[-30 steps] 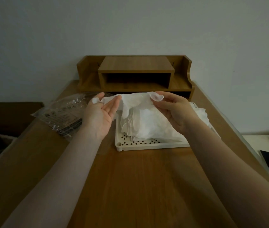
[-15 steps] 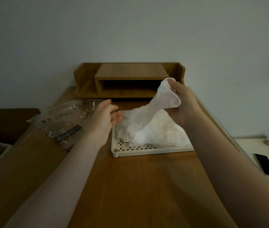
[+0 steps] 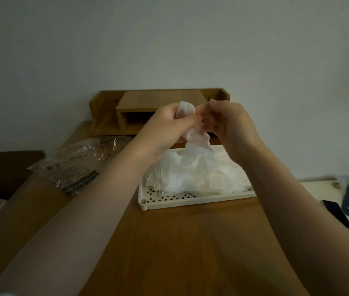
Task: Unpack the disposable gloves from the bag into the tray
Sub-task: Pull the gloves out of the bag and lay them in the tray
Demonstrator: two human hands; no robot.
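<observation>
Both hands are up over the far edge of the tray (image 3: 190, 202), working one glove (image 3: 187, 111) between them. The left hand (image 3: 165, 129) has its fingers curled round the white glove, and the right hand (image 3: 227, 122) pinches the same piece from the other side; exactly where its fingertips meet the material is hidden behind the knuckles. The glove's lower part trails down and merges with the pile of gloves (image 3: 194, 174) heaped in the perforated white tray, so where one glove ends and the next begins is hard to make out. The bag (image 3: 77, 165), clear and crinkled with dark print, lies flat on the wooden table (image 3: 180, 248) at about nine o'clock from the tray, partly covered by the left forearm. At twelve o'clock stands a wooden shelf (image 3: 148, 101), its middle blocked by the hands. At three o'clock, off the table, a dark phone (image 3: 337, 212) lies cut off by the right arm.
</observation>
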